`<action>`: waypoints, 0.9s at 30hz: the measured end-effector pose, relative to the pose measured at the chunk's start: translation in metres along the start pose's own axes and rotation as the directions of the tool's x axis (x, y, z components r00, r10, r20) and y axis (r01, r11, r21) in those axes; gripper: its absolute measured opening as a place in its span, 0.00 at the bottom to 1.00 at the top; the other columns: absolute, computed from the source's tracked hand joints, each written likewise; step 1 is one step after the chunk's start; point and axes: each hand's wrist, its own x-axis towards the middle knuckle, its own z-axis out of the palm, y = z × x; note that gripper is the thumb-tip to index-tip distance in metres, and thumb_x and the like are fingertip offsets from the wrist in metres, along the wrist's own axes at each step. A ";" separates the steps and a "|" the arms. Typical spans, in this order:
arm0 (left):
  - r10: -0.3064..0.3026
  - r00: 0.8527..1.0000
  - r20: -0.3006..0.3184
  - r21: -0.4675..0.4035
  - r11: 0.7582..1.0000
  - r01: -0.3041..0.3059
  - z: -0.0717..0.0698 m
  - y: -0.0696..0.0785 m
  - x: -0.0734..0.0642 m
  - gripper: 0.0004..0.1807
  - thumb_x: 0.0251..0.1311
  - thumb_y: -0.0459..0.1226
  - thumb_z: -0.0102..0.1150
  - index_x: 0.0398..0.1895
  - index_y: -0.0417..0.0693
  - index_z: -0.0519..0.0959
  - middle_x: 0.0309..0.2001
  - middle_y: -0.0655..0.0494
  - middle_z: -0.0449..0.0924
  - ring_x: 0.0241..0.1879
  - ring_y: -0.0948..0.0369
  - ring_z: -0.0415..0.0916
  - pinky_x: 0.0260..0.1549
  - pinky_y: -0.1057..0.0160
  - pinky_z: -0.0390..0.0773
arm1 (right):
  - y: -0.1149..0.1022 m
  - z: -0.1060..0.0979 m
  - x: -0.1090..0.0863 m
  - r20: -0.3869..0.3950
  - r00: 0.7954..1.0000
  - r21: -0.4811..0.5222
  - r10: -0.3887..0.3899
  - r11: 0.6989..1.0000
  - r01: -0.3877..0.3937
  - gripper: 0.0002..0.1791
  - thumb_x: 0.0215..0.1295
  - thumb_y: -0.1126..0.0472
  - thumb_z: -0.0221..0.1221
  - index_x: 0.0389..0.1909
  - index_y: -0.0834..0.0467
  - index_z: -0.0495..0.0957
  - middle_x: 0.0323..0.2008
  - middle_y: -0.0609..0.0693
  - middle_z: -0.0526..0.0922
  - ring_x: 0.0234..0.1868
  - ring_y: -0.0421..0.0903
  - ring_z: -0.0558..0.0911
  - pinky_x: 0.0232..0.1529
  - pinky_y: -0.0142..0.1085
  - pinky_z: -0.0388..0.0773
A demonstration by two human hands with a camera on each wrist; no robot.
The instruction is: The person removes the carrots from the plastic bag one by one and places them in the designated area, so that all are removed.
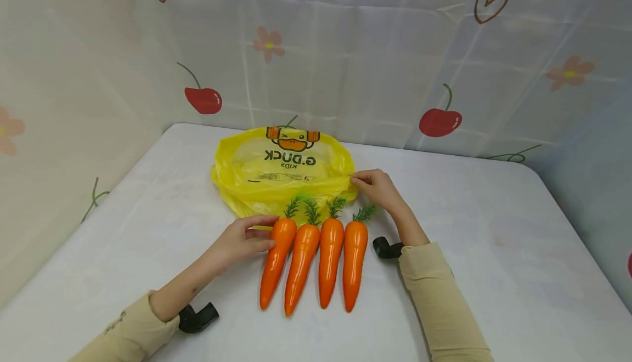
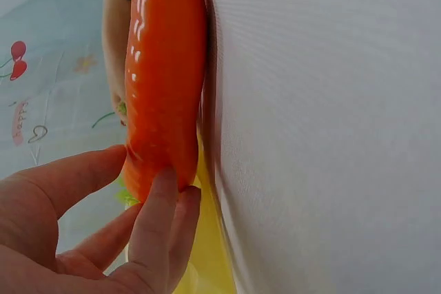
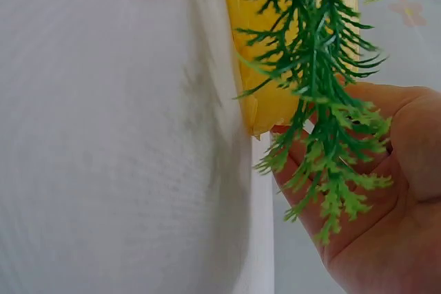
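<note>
Several orange toy carrots with green plastic tops lie side by side on the white table. My left hand (image 1: 250, 236) touches the head of the leftmost carrot (image 1: 277, 266) with its fingertips. In the left wrist view, thumb and fingers rest against that carrot (image 2: 165, 74) and do not wrap round it. A flat yellow plastic bag (image 1: 291, 173), printed with a duck and reversed lettering, spreads behind the carrots. My right hand (image 1: 379, 187) pinches its right edge between thumb and fingers. A green carrot top (image 3: 324, 94) partly hides that hand in the right wrist view.
The white table (image 1: 498, 274) reaches back to a pale curtain (image 1: 345, 60) printed with cherries, flowers and hearts. A black wrist piece (image 1: 197, 318) sits by the left sleeve, and another black piece (image 1: 387, 248) by the right sleeve. The bag's front edge lies against the carrot tops.
</note>
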 end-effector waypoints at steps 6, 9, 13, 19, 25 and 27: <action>0.063 0.998 0.017 0.177 0.982 -0.065 0.002 -0.001 0.000 0.30 0.54 0.34 0.66 0.60 0.34 0.69 0.51 0.43 0.75 0.47 0.48 0.76 0.36 0.59 0.80 | -0.001 0.000 0.000 -0.002 1.000 -0.006 0.001 1.000 -0.001 0.14 0.68 0.63 0.55 0.48 0.67 0.80 0.45 0.60 0.81 0.41 0.50 0.77 0.44 0.44 0.74; 0.076 0.997 0.021 0.191 0.978 -0.078 0.003 -0.001 0.000 0.31 0.54 0.34 0.66 0.61 0.34 0.68 0.52 0.43 0.75 0.47 0.48 0.76 0.35 0.59 0.80 | -0.001 -0.001 0.000 -0.008 1.000 -0.001 0.002 1.000 -0.002 0.14 0.68 0.63 0.55 0.48 0.67 0.80 0.44 0.60 0.81 0.40 0.50 0.77 0.43 0.43 0.74; 0.069 0.997 0.016 0.183 0.981 -0.071 0.003 -0.001 0.000 0.32 0.54 0.34 0.66 0.62 0.35 0.68 0.52 0.43 0.74 0.47 0.49 0.76 0.35 0.60 0.80 | -0.001 -0.001 0.000 -0.011 1.000 0.005 -0.003 1.000 0.003 0.14 0.68 0.63 0.55 0.48 0.67 0.80 0.44 0.60 0.81 0.40 0.50 0.77 0.42 0.42 0.74; 0.060 0.998 0.010 0.179 0.982 -0.061 0.004 0.000 -0.002 0.32 0.53 0.33 0.66 0.62 0.35 0.67 0.52 0.41 0.73 0.47 0.48 0.75 0.32 0.60 0.81 | -0.001 -0.001 0.000 -0.008 1.000 0.012 -0.004 1.000 0.004 0.14 0.68 0.63 0.55 0.48 0.66 0.80 0.45 0.60 0.81 0.42 0.51 0.78 0.44 0.43 0.75; 0.042 0.999 0.008 0.184 0.982 -0.042 0.006 0.002 -0.006 0.33 0.54 0.34 0.66 0.62 0.33 0.66 0.55 0.40 0.72 0.49 0.47 0.74 0.31 0.61 0.80 | -0.002 0.000 0.000 -0.011 1.000 0.032 -0.005 0.999 0.005 0.14 0.68 0.63 0.55 0.49 0.67 0.80 0.46 0.61 0.80 0.45 0.52 0.78 0.47 0.46 0.74; 0.044 0.999 0.009 0.203 0.978 -0.045 0.004 0.004 -0.008 0.34 0.55 0.36 0.66 0.63 0.33 0.65 0.56 0.40 0.71 0.49 0.48 0.74 0.30 0.62 0.80 | -0.003 0.001 0.000 -0.006 1.000 0.037 -0.004 0.999 0.004 0.14 0.68 0.63 0.55 0.49 0.67 0.80 0.47 0.61 0.80 0.46 0.53 0.78 0.47 0.46 0.74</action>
